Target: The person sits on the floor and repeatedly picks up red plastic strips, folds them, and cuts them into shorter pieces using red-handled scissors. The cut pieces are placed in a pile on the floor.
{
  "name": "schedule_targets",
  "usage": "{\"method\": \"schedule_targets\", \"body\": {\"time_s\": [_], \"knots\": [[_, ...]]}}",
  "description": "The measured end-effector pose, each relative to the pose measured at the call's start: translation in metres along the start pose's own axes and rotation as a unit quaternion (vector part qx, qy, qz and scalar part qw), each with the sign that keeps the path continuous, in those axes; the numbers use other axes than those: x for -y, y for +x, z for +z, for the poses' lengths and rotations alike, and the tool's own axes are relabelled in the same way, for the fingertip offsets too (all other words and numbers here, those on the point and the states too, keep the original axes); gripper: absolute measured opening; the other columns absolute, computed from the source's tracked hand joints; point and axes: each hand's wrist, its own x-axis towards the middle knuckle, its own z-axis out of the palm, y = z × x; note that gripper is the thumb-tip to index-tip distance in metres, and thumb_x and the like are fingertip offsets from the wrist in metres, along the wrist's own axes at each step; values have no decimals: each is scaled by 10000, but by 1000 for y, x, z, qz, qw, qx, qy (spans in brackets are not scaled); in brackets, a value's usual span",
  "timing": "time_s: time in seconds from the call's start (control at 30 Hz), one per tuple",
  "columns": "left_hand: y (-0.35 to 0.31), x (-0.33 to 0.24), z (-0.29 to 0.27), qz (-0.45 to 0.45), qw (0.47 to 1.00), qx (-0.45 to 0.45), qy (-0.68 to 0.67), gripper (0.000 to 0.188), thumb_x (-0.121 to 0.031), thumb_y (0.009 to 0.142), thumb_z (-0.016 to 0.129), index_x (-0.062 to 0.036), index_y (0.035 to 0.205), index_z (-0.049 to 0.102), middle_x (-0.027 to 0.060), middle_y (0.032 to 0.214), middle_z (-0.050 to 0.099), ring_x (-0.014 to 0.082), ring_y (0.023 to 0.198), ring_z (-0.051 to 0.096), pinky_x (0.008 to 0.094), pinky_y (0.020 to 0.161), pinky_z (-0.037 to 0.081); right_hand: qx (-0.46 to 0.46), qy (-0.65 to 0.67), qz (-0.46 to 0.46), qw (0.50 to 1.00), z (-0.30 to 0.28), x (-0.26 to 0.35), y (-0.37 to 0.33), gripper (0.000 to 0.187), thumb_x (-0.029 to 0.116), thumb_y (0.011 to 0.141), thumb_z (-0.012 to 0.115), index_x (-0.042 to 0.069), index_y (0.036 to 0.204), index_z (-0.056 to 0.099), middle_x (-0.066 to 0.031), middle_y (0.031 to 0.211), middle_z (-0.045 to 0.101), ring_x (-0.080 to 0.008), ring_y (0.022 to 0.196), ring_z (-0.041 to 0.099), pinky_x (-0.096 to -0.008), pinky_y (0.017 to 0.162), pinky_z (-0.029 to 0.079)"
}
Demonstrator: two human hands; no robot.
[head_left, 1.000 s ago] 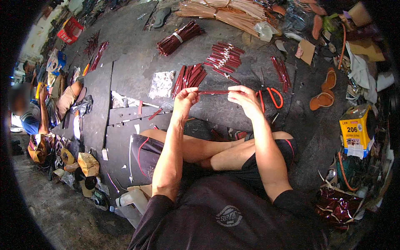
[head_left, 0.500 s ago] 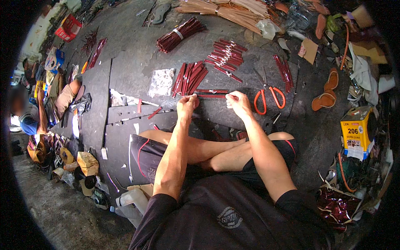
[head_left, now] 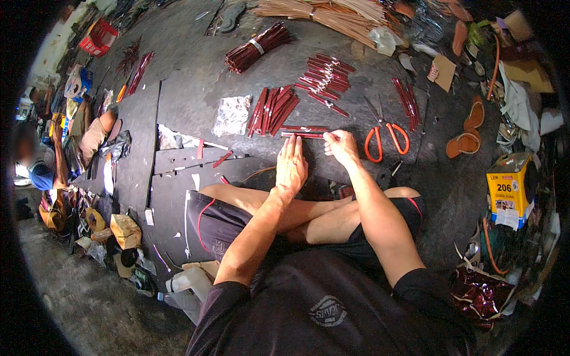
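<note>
Strips (head_left: 304,129), two of them, dark red and shiny, lie one beyond the other on the dark mat (head_left: 193,98), in front of the crossed legs (head_left: 329,224). The left hand (head_left: 292,166) is flat, back upward, its straight fingers close together and their tips at the left part of the nearer strip; it grasps nothing. The right hand (head_left: 342,149) is at that strip's right end, with the fingers bent inward; I cannot tell whether they pinch it or only touch it. The farther strip lies just beyond, clear of both hands, with pale marks near its middle.

Up and to the left of the pair is a loose pile (head_left: 274,111) of similar strips, fanned out, and left of it a clear bag (head_left: 232,116). Beyond the pair, a row (head_left: 326,77) of strips is laid out with silvery pieces across their middles. Scissors (head_left: 380,123) with orange handles lie to the right of the right hand, blades pointing away from the person, and past them is a small red bunch (head_left: 406,102). Farther off are a red bundle (head_left: 259,47) bound with a pale band and a large tan bundle (head_left: 317,13). Brown sandals (head_left: 464,143) lie well to the right, near a yellow and blue tin (head_left: 509,191). At the far left a co-worker (head_left: 43,178) is partly in view
</note>
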Motion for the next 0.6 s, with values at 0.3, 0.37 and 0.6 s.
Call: {"method": "schedule_targets", "body": {"time_s": [0.3,0.37,0.6], "knots": [[-1,-9,1,-59,993,88,48,787,-150,828,559,59,1505,216,258,1567,227,391,1467,213,501,1199,178,-21,-21,-5,1000,3,-2,0,276,238,948,662,-37,961,653,-87,756,667,-142,601,654,-281,527,567],[1,-11,1,-70,991,94,63,779,-160,833,541,61,1505,214,251,1571,225,383,1469,210,501,1199,177,-30,-11,-4,999,5,-2,1,272,238,947,665,-33,949,653,-83,745,665,-141,595,652,-281,522,563],[7,-13,5,-85,990,94,66,776,-168,834,513,67,1507,206,243,1572,223,369,1474,202,503,1195,184,-147,-169,-148,963,2,-15,0,190,182,895,716,5,941,663,-88,758,677,-175,603,655,-325,554,551]]}}
